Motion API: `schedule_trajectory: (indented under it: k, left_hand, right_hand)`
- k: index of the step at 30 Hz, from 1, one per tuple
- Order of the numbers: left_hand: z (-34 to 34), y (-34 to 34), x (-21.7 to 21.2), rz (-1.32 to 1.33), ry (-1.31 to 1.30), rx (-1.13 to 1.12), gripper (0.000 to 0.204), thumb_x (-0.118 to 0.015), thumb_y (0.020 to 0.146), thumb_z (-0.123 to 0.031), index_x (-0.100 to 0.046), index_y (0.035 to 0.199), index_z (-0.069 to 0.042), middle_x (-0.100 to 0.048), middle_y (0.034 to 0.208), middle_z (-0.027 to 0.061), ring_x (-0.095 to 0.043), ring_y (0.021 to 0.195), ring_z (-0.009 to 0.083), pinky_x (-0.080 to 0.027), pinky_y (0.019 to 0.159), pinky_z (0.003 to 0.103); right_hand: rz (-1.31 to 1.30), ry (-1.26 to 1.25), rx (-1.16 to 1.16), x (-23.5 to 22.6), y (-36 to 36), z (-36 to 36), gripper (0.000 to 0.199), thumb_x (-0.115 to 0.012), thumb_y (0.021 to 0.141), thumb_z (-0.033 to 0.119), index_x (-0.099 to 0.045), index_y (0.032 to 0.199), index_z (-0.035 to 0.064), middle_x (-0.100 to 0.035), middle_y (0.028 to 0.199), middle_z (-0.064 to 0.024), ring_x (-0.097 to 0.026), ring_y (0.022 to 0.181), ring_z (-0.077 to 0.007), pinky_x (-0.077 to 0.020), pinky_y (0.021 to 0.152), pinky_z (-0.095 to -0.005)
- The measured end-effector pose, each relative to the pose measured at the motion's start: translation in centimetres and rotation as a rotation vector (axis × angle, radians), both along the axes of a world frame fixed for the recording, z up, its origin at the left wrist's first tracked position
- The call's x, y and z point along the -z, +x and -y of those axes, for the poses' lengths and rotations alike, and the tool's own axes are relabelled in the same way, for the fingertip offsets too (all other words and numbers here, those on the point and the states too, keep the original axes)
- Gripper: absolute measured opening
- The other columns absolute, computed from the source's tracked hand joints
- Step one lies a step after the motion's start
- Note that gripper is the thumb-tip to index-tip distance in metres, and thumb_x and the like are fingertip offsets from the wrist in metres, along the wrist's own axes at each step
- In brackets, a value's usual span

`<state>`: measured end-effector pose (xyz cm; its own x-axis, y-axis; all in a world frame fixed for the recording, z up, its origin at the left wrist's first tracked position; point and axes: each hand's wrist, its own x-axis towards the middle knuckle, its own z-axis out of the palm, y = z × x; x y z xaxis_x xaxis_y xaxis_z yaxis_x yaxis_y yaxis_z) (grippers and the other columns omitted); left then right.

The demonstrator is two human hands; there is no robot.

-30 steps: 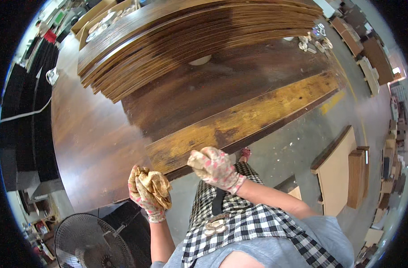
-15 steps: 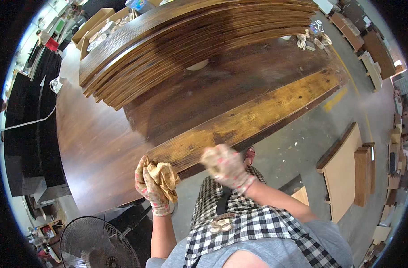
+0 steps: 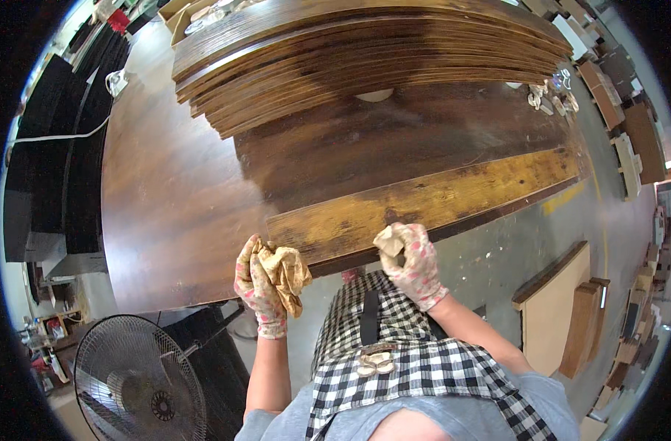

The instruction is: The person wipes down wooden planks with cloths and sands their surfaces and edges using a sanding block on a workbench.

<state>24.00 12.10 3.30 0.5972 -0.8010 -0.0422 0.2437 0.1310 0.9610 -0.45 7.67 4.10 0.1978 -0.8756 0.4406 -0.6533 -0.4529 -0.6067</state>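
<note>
A brown-stained yellowish rag [image 3: 284,273] is bunched in my left hand [image 3: 259,294], which wears a pale glove with pink dots, beside the board's near left end. In a matching glove, my right hand [image 3: 416,270] grips a small pale beige piece [image 3: 389,241] between thumb and fingers; I cannot tell its material. That hand hovers at the near edge of a long, narrow yellow-brown wooden board [image 3: 438,195]. The board lies flat along the front of a large dark wooden table surface [image 3: 181,220] and has dark patches and streaks.
A tall stack of brown boards [image 3: 379,51] stands at the table's back. Crumpled scraps [image 3: 549,97] lie at the far right corner. A standing fan [image 3: 141,382] is at lower left, black stacked panels [image 3: 49,169] at far left. Leaning boards [image 3: 556,309] stand on the floor at right.
My right hand has moved from a blur above my lap rightward in the picture, and the beige piece now shows. The view has shifted; my left hand still holds the rag.
</note>
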Motion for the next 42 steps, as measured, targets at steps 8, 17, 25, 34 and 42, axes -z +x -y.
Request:
schedule_trajectory:
  k: [8, 17, 25, 34, 42]
  left_hand:
    - [-0.7, 0.3, -0.8, -0.007, -0.092, 0.016, 0.029, -0.048, 0.097, -0.008, -0.057, 0.123, 0.004, -0.066, 0.106, 0.0140, -0.064, 0.093, 0.0177, -0.053, 0.083, 0.031]
    - [-0.7, -0.1, -0.9, -0.025, -0.098, 0.014, 0.029, -0.047, 0.097, -0.007, -0.056, 0.123, 0.004, -0.067, 0.104, 0.0150, -0.065, 0.092, 0.0191, -0.055, 0.084, 0.033]
    - [0.0, -0.2, -0.1, -0.002, -0.037, 0.008, 0.029, -0.047, 0.097, -0.006, -0.056, 0.122, 0.004, -0.066, 0.109, 0.0138, -0.065, 0.095, 0.0186, -0.054, 0.085, 0.032]
    - [0.8, -1.5, -1.8, 0.056, -0.004, 0.081, 0.030, -0.046, 0.097, -0.006, -0.056, 0.123, 0.004, -0.065, 0.112, 0.0131, -0.063, 0.096, 0.0181, -0.052, 0.086, 0.031]
    - [1.8, -2.4, -1.2, 0.071, 0.028, 0.161, 0.030, -0.047, 0.096, -0.006, -0.057, 0.122, 0.005, -0.065, 0.108, 0.0130, -0.063, 0.095, 0.0178, -0.052, 0.084, 0.030]
  right_hand:
    - [0.028, 0.046, -0.175, 1.1, 2.5, -1.6, 0.053, -0.076, 0.070, 0.015, -0.054, 0.116, 0.0046, -0.061, 0.097, -0.0136, -0.063, 0.086, -0.0312, -0.0553, 0.072, -0.0402]
    - [-0.036, -0.053, -0.225, 0.6, 3.0, -1.2, 0.020, -0.068, 0.077, 0.014, -0.059, 0.095, 0.0102, -0.059, 0.090, -0.0079, -0.062, 0.078, -0.0199, -0.0540, 0.063, -0.0313]
    - [-0.245, -0.112, 0.099, -1.1, -4.7, 0.9, 0.002, -0.063, 0.081, 0.008, -0.064, 0.080, 0.0079, -0.064, 0.079, -0.0057, -0.060, 0.079, -0.0210, -0.0484, 0.073, -0.0352]
    - [-0.008, -0.014, 0.497, 1.9, -10.0, 1.5, 0.031, -0.065, 0.081, 0.011, -0.054, 0.108, 0.0020, -0.053, 0.099, -0.0121, -0.056, 0.087, -0.0265, -0.0487, 0.080, -0.0387]
    - [0.028, 0.148, -0.081, 1.3, 0.0, -3.2, 0.035, -0.071, 0.075, 0.010, -0.057, 0.106, 0.0045, -0.062, 0.097, -0.0126, -0.065, 0.083, -0.0267, -0.0530, 0.070, -0.0361]
